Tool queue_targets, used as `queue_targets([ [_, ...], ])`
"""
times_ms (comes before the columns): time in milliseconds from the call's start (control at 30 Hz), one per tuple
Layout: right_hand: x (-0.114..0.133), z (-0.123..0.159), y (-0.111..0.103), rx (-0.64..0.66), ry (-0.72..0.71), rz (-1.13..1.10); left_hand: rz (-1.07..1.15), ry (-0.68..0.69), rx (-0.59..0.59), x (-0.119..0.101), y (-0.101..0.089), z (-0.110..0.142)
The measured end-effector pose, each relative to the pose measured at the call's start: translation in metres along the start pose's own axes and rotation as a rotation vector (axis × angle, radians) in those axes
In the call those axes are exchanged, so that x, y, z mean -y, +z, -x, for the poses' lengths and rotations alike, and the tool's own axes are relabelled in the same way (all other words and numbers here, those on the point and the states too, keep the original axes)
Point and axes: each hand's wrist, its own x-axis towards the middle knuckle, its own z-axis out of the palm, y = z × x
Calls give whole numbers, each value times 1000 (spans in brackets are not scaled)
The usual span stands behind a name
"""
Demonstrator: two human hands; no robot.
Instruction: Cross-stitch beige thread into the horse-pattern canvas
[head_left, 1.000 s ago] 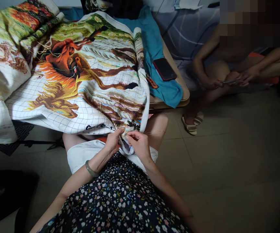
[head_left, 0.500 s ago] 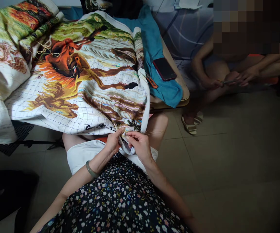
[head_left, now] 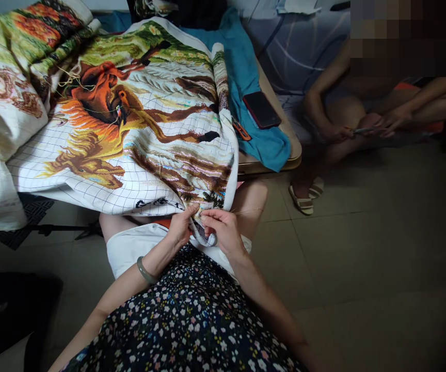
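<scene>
Dim tiled room; grey floor (head_left: 347, 258) spreads over the right and lower right of the frame, with a patterned sofa (head_left: 300, 44) at upper right. Reading my feed left to right.

Upper left: a bunched roll of finished stitching (head_left: 33, 62), heaped, I judge, to stay off the floor. From there to frame centre lies the stitched cloth (head_left: 130, 116), horses on a gridded ground, spread over a platform (head_left: 254, 168) that seems to bear its weight; its near edge drops into the lap.

Lower centre: left hand (head_left: 178, 225), forearm rising diagonally from bottom left, a bangle (head_left: 145, 270) near the wrist. Thumb lies on top, pressing the cloth; the other fingers go beneath, mostly hidden. I take this as a clamp keeping the fabric firm.

Just right of it: right hand (head_left: 223, 227), forearm angled in from lower right, back of hand up. Thumb and forefinger are pinched together at the cloth's gathered edge; I cannot tell whether a needle is between them. Fine pale thread (head_left: 248, 211) trails rightward, apparently clear of the work.

Upper right of centre: orange-handled tool (head_left: 242, 130) and dark phone (head_left: 261, 110) on teal fabric (head_left: 275, 150), presumably within reach. Far right: a seated person's hands (head_left: 393, 120) hold something slim.
</scene>
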Motion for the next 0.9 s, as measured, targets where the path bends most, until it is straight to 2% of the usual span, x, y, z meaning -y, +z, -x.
queue_targets([
  [267, -16, 1, 2, -139, -156, 193, 3, 1, -34, 1, -1, -2],
  [600, -23, -1, 8, -232, -173, 186, -5, -17, -20, 1, 1, -1],
  [800, -22, -1, 12, -236, -166, 180, 8, -4, -18, 1, 2, -1],
  [900, -18, 0, 14, -267, -221, 187, 23, 10, -11, 4, 1, -2],
])
